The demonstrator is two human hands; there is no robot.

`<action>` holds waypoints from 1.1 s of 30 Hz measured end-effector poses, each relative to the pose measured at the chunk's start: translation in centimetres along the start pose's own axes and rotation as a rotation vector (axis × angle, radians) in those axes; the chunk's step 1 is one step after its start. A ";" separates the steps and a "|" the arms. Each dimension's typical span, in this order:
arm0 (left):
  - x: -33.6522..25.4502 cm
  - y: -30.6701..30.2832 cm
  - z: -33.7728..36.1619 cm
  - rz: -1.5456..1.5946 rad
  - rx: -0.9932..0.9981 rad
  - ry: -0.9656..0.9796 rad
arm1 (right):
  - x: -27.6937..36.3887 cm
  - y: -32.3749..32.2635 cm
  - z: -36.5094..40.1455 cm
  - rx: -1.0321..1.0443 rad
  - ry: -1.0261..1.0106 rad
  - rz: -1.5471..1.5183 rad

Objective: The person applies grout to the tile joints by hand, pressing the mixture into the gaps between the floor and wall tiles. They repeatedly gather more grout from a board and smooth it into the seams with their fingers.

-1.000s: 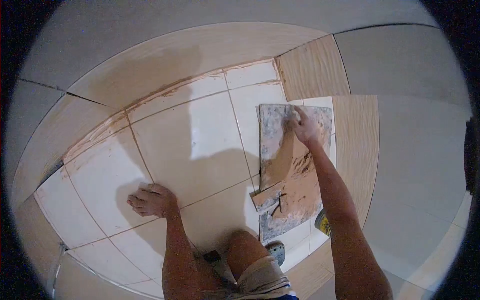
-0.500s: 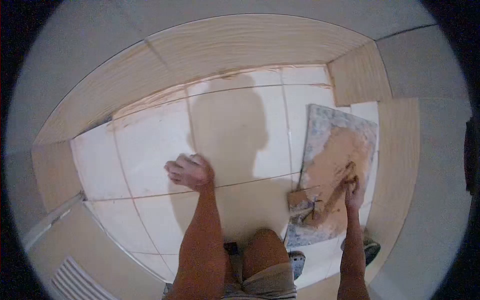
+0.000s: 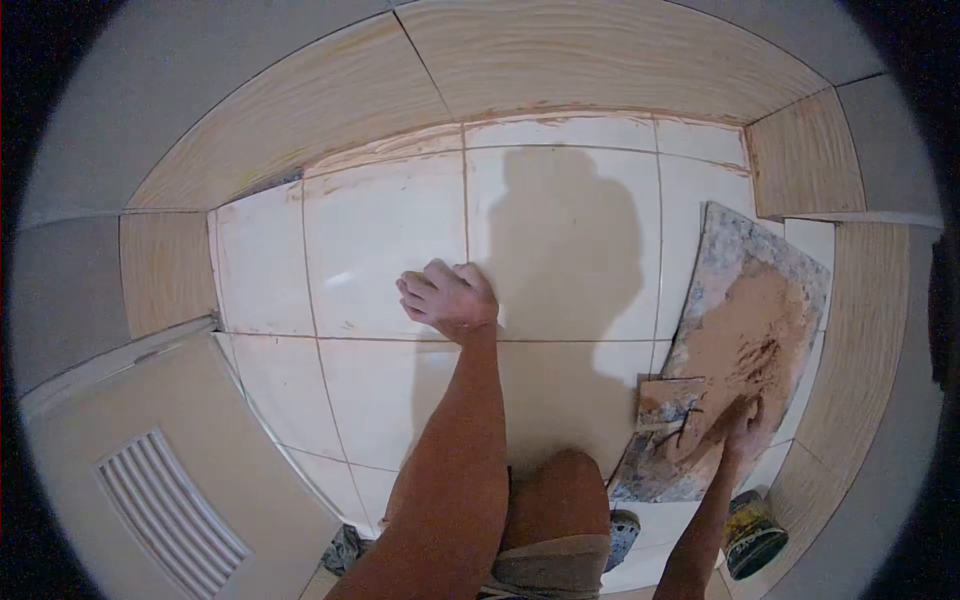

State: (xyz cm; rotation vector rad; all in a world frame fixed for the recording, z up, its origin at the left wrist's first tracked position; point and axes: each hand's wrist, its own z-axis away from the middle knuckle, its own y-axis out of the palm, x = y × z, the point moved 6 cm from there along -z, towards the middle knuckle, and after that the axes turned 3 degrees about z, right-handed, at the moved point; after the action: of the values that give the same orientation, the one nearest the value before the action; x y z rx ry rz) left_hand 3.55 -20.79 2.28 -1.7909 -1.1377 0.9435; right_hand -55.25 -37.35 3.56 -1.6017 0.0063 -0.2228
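Note:
My left hand (image 3: 450, 298) is over the white floor tiles (image 3: 385, 230), beside a joint, with its fingers curled in. Whatever lies under those fingers is hidden. On the right, a mottled grey board (image 3: 725, 235) carries a spread of orange-pink grout (image 3: 720, 330). My right hand (image 3: 742, 428) reaches down into this grout, its fingers drawn together and partly coated. Fresh finger grooves run through the paste just above it. Left of that hand, a flat, grout-smeared trowel (image 3: 668, 402) lies on the board, apart from the fingers.
Wood-patterned tile skirting (image 3: 600, 55) borders the floor. A stained bucket (image 3: 752, 535) stands by the right arm. My shoe (image 3: 621, 538) is below the board. A door with a louvred vent (image 3: 175, 510) is at lower left, a crumpled dark bag (image 3: 345, 550) near it.
The view has shifted, so the floor and board sit farther right. My right hand has pulled back toward me through the grout, leaving grooves. My left hand stays near the same joint, fingers still curled.

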 end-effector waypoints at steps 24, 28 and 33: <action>0.9 -0.1 -0.5 0.090 0.094 -0.113 | -0.9 8.9 1.1 0.106 0.348 -0.824; 0.9 -0.1 -0.5 0.095 0.119 -0.114 | -0.8 9.7 0.9 0.109 0.321 -0.507; 1.2 0.0 -0.6 0.095 0.144 -0.123 | 0.6 9.7 0.7 0.170 0.142 -0.545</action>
State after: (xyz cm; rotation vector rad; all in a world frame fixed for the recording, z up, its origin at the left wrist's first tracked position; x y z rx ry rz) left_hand 4.44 -19.85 2.29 -1.7015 -1.0383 1.1759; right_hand -53.27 -37.20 -5.96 -1.3876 -0.3346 -0.7396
